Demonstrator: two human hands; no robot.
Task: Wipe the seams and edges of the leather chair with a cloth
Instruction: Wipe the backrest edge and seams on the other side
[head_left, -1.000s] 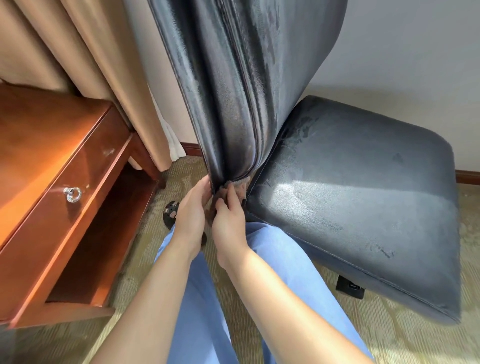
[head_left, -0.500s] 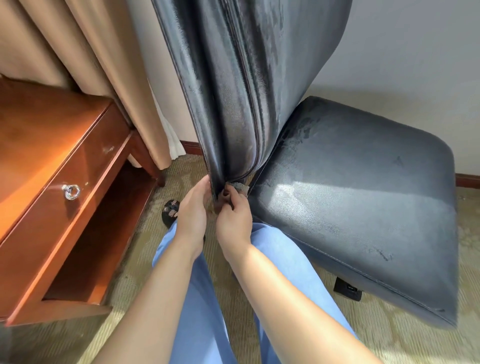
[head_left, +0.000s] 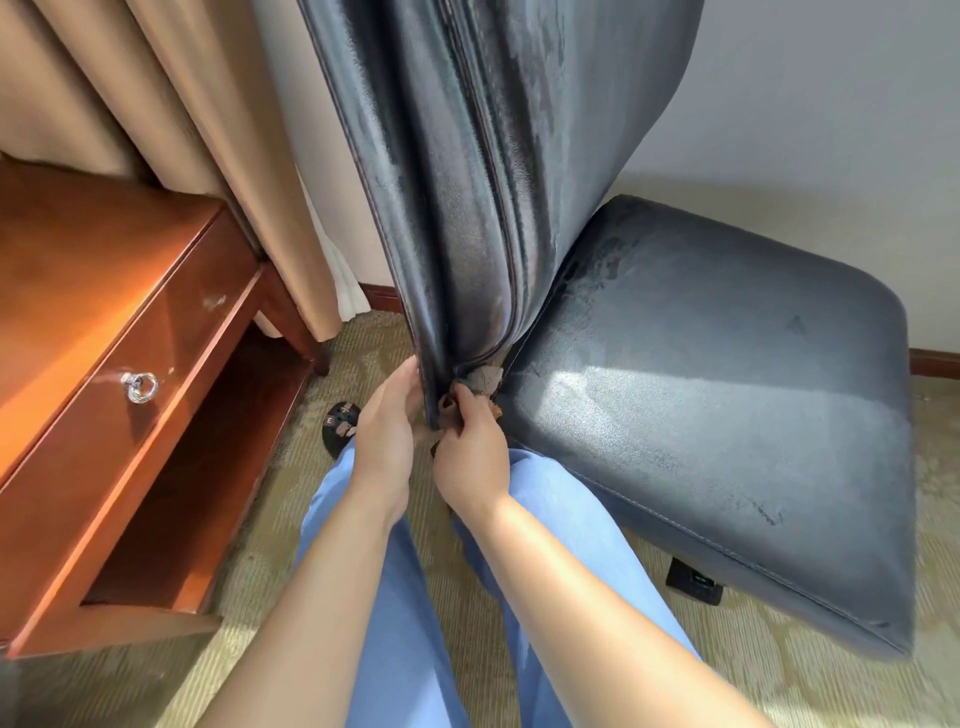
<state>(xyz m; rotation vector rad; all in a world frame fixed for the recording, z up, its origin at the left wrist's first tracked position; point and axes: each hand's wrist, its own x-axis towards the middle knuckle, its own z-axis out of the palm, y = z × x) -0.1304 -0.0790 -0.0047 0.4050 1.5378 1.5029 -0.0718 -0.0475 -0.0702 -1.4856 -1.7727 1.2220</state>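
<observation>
The dark leather chair stands in front of me, its backrest (head_left: 467, 182) seen edge-on and its seat (head_left: 727, 415) to the right, both streaked with damp marks. My left hand (head_left: 387, 436) holds the bottom left edge of the backrest. My right hand (head_left: 467, 452) grips a small brown-grey cloth (head_left: 480, 379) and presses it into the seam at the backrest's lower end, where it meets the seat. Most of the cloth is hidden by my fingers and the leather.
A wooden desk (head_left: 104, 322) with a ring-pull drawer (head_left: 140, 387) stands at the left. Beige curtains (head_left: 197, 130) hang behind it. My blue trouser legs (head_left: 395, 597) and a sandalled foot (head_left: 340, 423) are on the patterned carpet (head_left: 779, 675). A white wall is behind the chair.
My right hand has curled tighter and slid slightly down along the bottom seam, and more of the cloth now shows beside the seat. My left hand keeps its hold.
</observation>
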